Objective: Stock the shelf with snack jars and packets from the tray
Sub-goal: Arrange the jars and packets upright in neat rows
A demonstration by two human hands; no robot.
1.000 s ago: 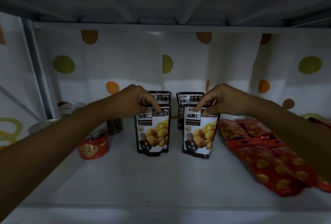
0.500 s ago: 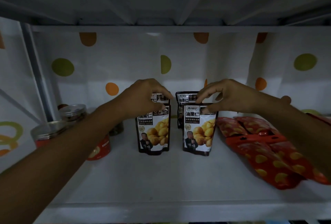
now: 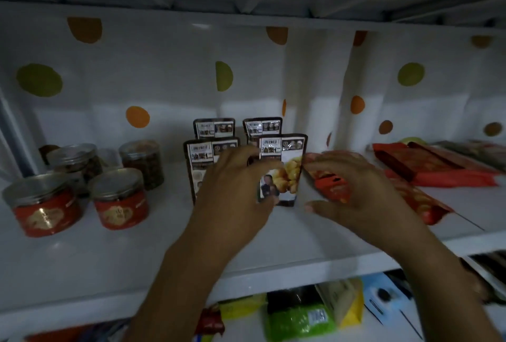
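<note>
Now — left hand [image 3: 235, 191] before packets [image 3: 293, 155]

Looks like small shop. White shelf [image 3: 82, 273] carries repeated stock: identical snack packets [image 3: 284, 166] in rows at middle, matching red-labelled jars [image 3: 119, 200] near left edge, red packets [image 3: 438, 174] toward right edge; more packaged goods [image 3: 298, 319] below.

The shelf front [image 3: 137, 259] lies open, hemmed by jars [image 3: 117, 199] left, pouches [image 3: 284, 161] behind, red packets [image 3: 427, 202] right
</note>
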